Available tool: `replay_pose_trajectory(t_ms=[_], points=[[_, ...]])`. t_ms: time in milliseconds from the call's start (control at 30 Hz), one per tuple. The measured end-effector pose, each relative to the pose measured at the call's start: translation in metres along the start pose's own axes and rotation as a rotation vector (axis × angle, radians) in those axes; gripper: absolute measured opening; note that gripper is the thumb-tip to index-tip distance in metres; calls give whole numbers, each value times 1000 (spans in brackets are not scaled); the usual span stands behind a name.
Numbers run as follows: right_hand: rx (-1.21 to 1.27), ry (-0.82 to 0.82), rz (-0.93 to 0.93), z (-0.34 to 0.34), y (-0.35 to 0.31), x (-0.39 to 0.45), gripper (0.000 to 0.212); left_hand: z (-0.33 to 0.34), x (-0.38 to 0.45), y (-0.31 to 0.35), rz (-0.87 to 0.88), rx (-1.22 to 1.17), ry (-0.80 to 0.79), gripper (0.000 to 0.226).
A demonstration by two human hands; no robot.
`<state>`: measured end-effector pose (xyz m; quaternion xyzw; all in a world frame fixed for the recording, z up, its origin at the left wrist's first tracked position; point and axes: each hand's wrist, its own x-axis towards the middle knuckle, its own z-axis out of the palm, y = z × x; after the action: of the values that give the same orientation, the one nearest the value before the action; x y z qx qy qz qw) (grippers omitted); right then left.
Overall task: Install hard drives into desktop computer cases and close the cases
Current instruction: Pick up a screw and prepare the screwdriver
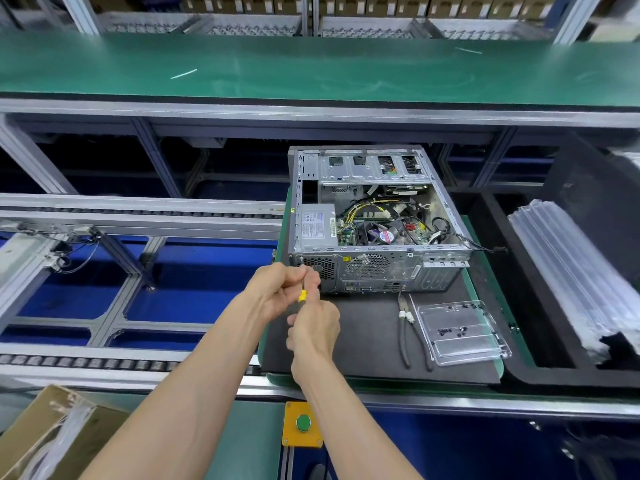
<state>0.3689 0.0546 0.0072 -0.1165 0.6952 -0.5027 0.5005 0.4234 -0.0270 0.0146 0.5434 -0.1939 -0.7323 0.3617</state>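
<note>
On the dark mat (363,341) of the green-edged pallet (498,367), toward its far edge: one desktop computer case (377,220), lying on its side, side panel off, interior facing up. Inside: grey power supply (318,226) at the left, fan (386,235) and yellow-black wiring at the centre, metal drive bays (367,166) along the far end. Rear panel with vent grilles faces the near edge.

At the case's near left corner: left hand (277,289), fingers curled, pinching the thin metal shaft of a screwdriver (302,293). Right hand (313,329) just below it, wrapped around the tool's handle; only the yellow top of the handle shows. Tip hidden behind the left fingers, close to the rear panel; contact cannot be told.

Near right part of the mat: one pair of pliers (405,327), grey handles pointing toward the near edge, lying just beside a clear plastic tray (464,336) holding a few small dark screws (450,331).

Right of the pallet: black foam bin (519,355) with stacked clear plastic packs (571,271).

Near counter edge: yellow box with green button (303,423); cardboard box (45,434) at the near left corner.
</note>
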Motion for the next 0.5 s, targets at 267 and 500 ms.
replay_pose_trajectory(t_ms=[267, 500], points=[[-133, 83, -229, -6, 5, 2, 20, 5, -2, 4, 34, 78, 79, 11], [-223, 109, -243, -3, 2, 6, 39, 3, 0, -1, 73, 101, 65, 23]])
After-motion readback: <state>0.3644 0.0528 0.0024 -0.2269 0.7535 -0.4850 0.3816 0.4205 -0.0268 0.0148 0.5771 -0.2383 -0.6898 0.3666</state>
